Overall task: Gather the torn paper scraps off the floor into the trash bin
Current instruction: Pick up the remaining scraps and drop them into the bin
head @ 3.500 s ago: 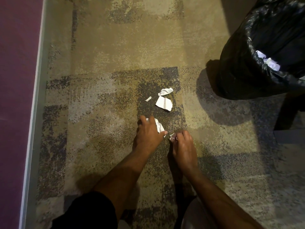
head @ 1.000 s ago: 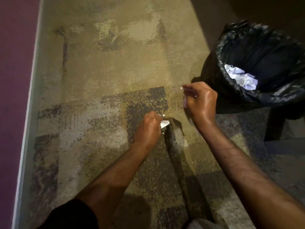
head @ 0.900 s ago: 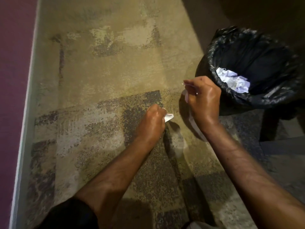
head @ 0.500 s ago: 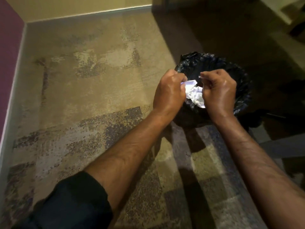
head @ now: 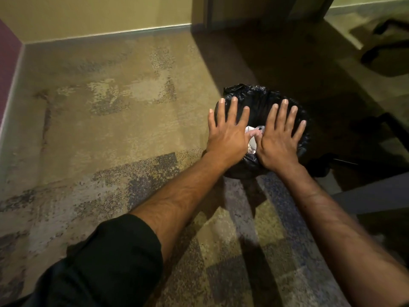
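Note:
The trash bin (head: 254, 94), lined with a black plastic bag, stands on the patterned carpet at centre right. My left hand (head: 228, 131) and my right hand (head: 280, 138) hover side by side over its mouth, palms down, fingers spread, holding nothing. White crumpled paper scraps (head: 254, 138) show inside the bin in the gap between my hands. No scraps are visible on the carpet in this view.
A cream wall with a pale baseboard (head: 106, 35) runs along the back, and a purple wall (head: 6, 52) borders the left. Dark furniture legs (head: 389, 127) and a grey panel (head: 371, 193) stand in shadow right of the bin.
Both hands carried scraps from the carpet up over the bin and opened; the scraps they held are now out of them. The view swung up and toward the bin.

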The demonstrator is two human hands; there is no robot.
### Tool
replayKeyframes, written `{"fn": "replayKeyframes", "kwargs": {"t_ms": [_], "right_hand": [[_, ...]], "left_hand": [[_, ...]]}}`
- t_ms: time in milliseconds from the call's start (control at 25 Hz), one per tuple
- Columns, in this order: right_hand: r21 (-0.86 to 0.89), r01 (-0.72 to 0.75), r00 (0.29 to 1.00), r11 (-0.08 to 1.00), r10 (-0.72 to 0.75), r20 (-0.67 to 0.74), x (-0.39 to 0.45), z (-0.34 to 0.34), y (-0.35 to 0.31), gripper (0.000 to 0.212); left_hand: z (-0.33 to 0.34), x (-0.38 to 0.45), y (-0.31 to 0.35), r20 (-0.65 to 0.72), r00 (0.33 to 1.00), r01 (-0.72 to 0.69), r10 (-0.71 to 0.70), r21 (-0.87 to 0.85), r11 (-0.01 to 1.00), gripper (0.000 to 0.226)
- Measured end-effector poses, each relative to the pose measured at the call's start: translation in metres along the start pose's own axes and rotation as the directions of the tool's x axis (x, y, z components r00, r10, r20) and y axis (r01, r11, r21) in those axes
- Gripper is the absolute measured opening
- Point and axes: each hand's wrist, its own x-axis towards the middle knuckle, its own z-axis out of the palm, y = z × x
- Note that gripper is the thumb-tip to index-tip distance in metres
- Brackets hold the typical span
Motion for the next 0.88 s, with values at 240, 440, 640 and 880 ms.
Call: {"fn": "replayKeyframes", "kwargs": {"t_ms": [240,440,640,880], "right_hand": [[0.006,-0.004,1.000,1.000,0.004,-0.008,-0.001,0.002,-0.016,0.079],[0.059,0.045,0.998,0.997,-0.042,-0.051,-0.009,-0.003,-0.058,0.077],[0.037,0.263,0.963,0.964,-0.261,-0.064,-0.035,0.011,-0.121,0.072],[0.208,0.397,0.895,0.894,-0.427,0.128,-0.073,0.077,-0.157,0.064]], "left_hand": [[0.002,-0.015,-0.022,-0.080,0.993,0.087,-0.088,-0.006,0.996,0.073],[0.000,-0.048,-0.077,-0.045,0.978,0.204,-0.204,-0.009,0.979,0.071],[0.016,-0.092,-0.139,0.057,0.948,0.315,-0.314,-0.013,0.949,0.069],[0.052,-0.146,-0.181,0.128,0.919,0.388,-0.373,-0.112,0.915,0.061]]}}
